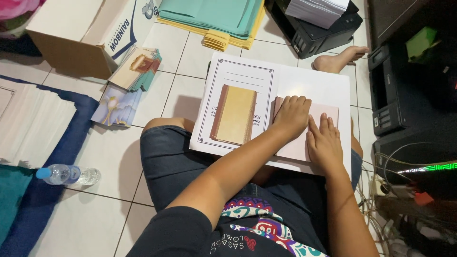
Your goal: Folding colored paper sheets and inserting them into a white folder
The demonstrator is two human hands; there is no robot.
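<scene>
A large white printed sheet (309, 81) lies across my lap. On its left half rests a gold-covered book (234, 114) with a brown spine. On the right half lies a pale pink book (328, 114). My left hand (291, 115) presses flat on the pink book's left edge, fingers curled over it. My right hand (324, 142) lies flat on the same pink cover, fingers spread and pointing away from me. Neither hand touches the gold book.
An open cardboard box (71, 45) sits at far left beside stacks of printed cards (135, 69). Teal and yellow folders (214, 19) lie ahead, printers (323, 24) at top and right (400, 90), tangled cables (381, 190) at right, a water bottle (69, 174) at left.
</scene>
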